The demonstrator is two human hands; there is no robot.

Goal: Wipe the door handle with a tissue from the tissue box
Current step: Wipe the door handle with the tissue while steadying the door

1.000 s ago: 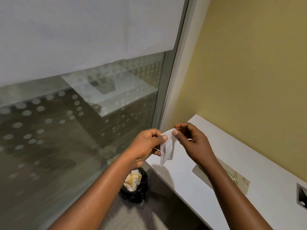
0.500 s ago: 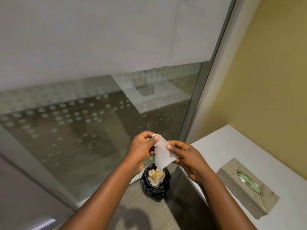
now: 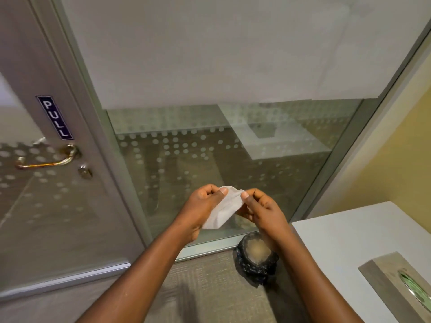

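A white tissue (image 3: pixel 225 207) hangs between my two hands in front of the glass wall. My left hand (image 3: pixel 200 207) pinches its left top corner and my right hand (image 3: pixel 262 209) pinches the right one. The metal lever door handle (image 3: pixel 46 160) sits on the glass door at the far left, well apart from both hands, with a round lock (image 3: pixel 85 172) just below it. The silver tissue box (image 3: pixel 401 285) rests on the white counter (image 3: pixel 349 234) at the lower right.
A "PULL" sign (image 3: pixel 54 117) is stuck on the door frame above the handle. A small bin with a black liner (image 3: pixel 256 255) stands on the carpet below my hands, against the glass panel. A yellow wall rises at the right.
The view has swung left, bringing the door and its handle into sight. Both hands still hold the tissue and have shifted left, away from the counter and the tissue box.
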